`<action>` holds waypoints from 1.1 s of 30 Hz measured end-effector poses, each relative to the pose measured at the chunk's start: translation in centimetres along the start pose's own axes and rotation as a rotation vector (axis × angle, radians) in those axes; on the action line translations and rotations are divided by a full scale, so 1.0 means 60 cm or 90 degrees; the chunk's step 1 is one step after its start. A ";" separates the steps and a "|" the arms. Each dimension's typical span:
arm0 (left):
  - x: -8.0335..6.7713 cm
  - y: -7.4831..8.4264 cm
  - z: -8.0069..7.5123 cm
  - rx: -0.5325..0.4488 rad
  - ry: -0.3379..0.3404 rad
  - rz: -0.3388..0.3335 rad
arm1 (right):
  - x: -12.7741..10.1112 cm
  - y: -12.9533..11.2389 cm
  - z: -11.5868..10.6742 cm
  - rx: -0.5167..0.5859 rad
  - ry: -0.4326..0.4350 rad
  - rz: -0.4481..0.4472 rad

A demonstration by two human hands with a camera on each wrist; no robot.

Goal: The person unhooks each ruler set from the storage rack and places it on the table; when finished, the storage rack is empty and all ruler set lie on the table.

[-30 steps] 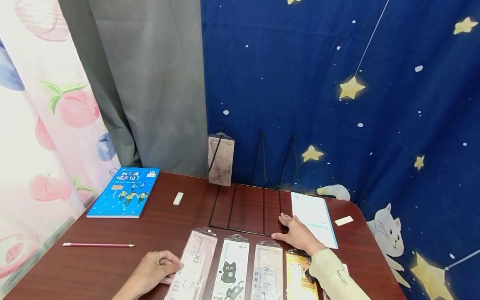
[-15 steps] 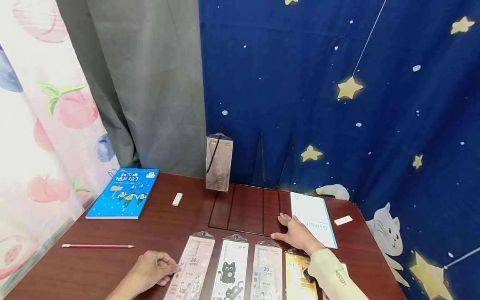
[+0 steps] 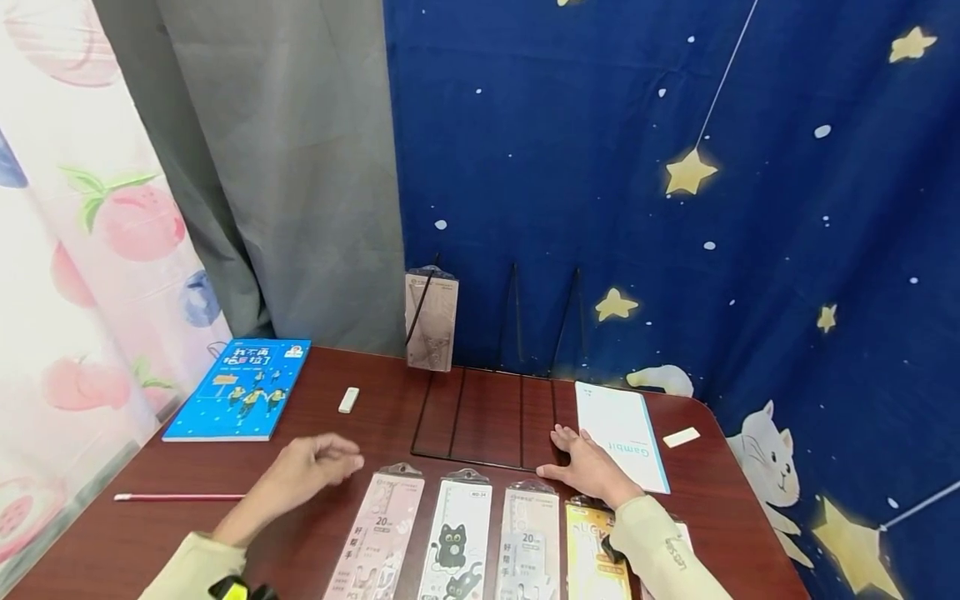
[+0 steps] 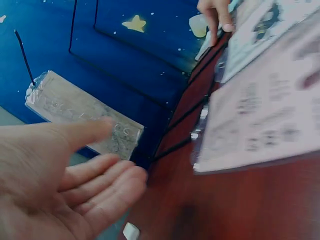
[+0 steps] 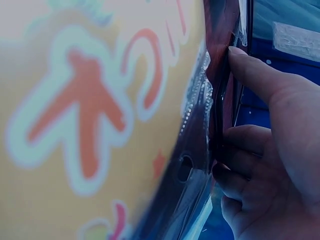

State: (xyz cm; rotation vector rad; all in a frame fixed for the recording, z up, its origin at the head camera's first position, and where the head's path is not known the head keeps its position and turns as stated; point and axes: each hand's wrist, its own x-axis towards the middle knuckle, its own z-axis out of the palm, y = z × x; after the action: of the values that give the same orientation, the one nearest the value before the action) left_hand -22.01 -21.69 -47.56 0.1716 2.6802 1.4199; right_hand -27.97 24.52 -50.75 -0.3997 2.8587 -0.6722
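My left hand (image 3: pixel 333 460) hovers above the table with relaxed fingers and holds nothing; its bare palm (image 4: pixel 75 185) shows in the left wrist view. Just right of it lies a pink ruler pack (image 3: pixel 382 533) (image 4: pixel 265 120). A cat-print pack (image 3: pixel 457 542), a third pack (image 3: pixel 528 542) and a yellow pack (image 3: pixel 592 550) (image 5: pixel 90 125) lie in a row beside it. My right hand (image 3: pixel 573 454) rests flat on the table at the front right corner of a black wire rack (image 3: pixel 480 408). One more pack (image 3: pixel 431 321) (image 4: pixel 85 117) stands upright in the rack's left slot.
A blue book (image 3: pixel 240 387) lies at the back left, a white eraser (image 3: pixel 348 400) beside it. A red pencil (image 3: pixel 176 497) lies near the left edge. A white notebook (image 3: pixel 618 433) and a second eraser (image 3: pixel 681 437) lie right of the rack. Curtains hang behind.
My left hand has let go of the pink pack's edge and risen up and away from it. The pink pack now lies flat. My right hand has stayed where it was.
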 end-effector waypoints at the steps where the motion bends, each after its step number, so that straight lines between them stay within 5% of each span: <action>1: 0.014 0.005 -0.006 0.003 0.011 0.017 | 0.000 0.000 0.000 0.001 -0.001 0.000; 8: 0.118 0.037 -0.046 0.014 0.098 0.073 | 0.003 -0.002 0.000 -0.005 0.000 -0.004; 14: 0.195 0.064 -0.076 -0.035 0.121 0.110 | 0.005 -0.003 0.000 -0.013 0.001 -0.002; 33: 0.306 0.115 -0.056 -0.107 0.082 0.188 | 0.003 0.006 0.003 -0.015 0.006 0.000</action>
State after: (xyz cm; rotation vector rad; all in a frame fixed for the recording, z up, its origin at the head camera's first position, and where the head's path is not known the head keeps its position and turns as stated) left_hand -40.29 -17.90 -40.69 0.4950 2.7045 1.7877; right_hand -28.20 24.67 -51.09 -0.4012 2.8777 -0.6415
